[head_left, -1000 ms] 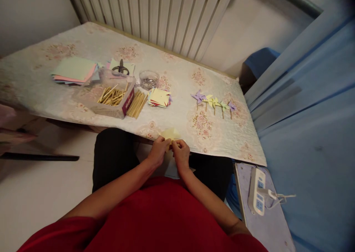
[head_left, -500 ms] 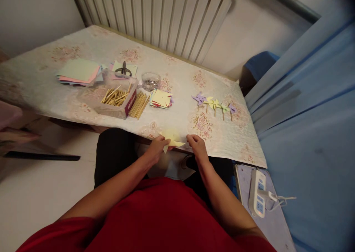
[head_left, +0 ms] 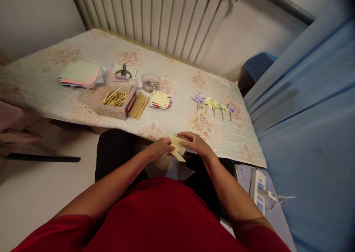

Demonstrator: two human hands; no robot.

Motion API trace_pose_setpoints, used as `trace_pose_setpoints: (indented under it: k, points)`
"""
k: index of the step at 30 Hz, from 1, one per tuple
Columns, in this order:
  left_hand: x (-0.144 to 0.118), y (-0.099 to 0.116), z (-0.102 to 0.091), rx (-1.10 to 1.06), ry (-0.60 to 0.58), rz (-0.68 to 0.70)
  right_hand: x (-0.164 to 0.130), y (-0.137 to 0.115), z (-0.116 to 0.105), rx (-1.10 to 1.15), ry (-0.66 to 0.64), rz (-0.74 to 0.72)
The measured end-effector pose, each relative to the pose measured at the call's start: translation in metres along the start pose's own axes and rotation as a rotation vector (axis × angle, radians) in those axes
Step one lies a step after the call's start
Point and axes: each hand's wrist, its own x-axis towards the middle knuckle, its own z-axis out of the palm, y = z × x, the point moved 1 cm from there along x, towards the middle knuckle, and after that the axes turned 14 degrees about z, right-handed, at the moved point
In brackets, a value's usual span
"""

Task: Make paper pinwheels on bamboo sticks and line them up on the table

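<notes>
A pale yellow cut paper square (head_left: pixel 177 148) hangs over the table's near edge, above my lap. My left hand (head_left: pixel 161 147) pinches its left side and my right hand (head_left: pixel 194 143) holds its upper right corner, so both hands grip the same sheet. On the table beyond lie a small stack of cut coloured squares (head_left: pixel 160 99), a row of finished paper pinwheels on sticks (head_left: pixel 213 104), and a clear box of wooden sticks (head_left: pixel 115 98) with more loose sticks (head_left: pixel 138 105) beside it.
A glass bowl of small shiny pins (head_left: pixel 150 82), black scissors (head_left: pixel 123 72) and a pile of coloured paper sheets (head_left: pixel 79 74) sit at the back left of the flowered tablecloth (head_left: pixel 83 45). A radiator (head_left: pixel 155 15) stands behind. A power strip (head_left: pixel 257 193) lies at lower right.
My right hand let go and swung out to the right, then came back onto the yellow paper. The sheet has turned and dropped slightly toward my lap.
</notes>
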Motion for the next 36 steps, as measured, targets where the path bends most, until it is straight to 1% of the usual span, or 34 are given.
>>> trace_pose_setpoints:
  k: [3, 5, 7, 11, 16, 19, 22, 26, 28, 30, 33, 36]
  points:
    - [0.004, -0.004, -0.002, 0.060, -0.021, 0.018, -0.006, -0.007, 0.006, -0.159, -0.009, 0.091]
    - [0.007, -0.008, -0.005, 0.128, -0.036, 0.029, -0.007, -0.007, 0.010, -0.189, -0.004, 0.155]
    - [0.009, -0.010, -0.008, 0.191, -0.042, 0.046, -0.006, -0.005, 0.014, -0.197, 0.000, 0.184]
    - [0.010, -0.008, -0.009, 0.241, -0.049, 0.068, -0.003, -0.001, 0.020, -0.216, 0.005, 0.189]
    - [0.011, -0.004, -0.009, 0.285, -0.118, 0.042, -0.001, 0.003, 0.024, -0.216, 0.015, 0.187]
    - [0.013, -0.004, -0.010, 0.258, -0.089, 0.031, -0.001, 0.006, 0.027, -0.189, 0.024, 0.183]
    - [0.012, -0.002, -0.013, 0.192, -0.036, 0.025, 0.000, 0.012, 0.029, -0.118, 0.048, 0.200]
    - [0.007, 0.000, -0.019, 0.035, -0.022, -0.034, 0.004, 0.023, 0.031, 0.012, 0.135, 0.218]
    - [0.003, -0.004, -0.022, -0.090, 0.028, -0.049, 0.008, 0.029, 0.032, 0.101, 0.177, 0.218]
    - [-0.002, -0.011, -0.024, -0.264, 0.098, -0.036, 0.012, 0.032, 0.034, 0.200, 0.203, 0.222]
    - [-0.007, -0.023, -0.019, -0.409, 0.166, 0.006, 0.017, 0.032, 0.039, 0.307, 0.252, 0.235]
    - [-0.011, -0.030, -0.010, -0.468, 0.228, 0.055, 0.020, 0.028, 0.044, 0.386, 0.310, 0.251]
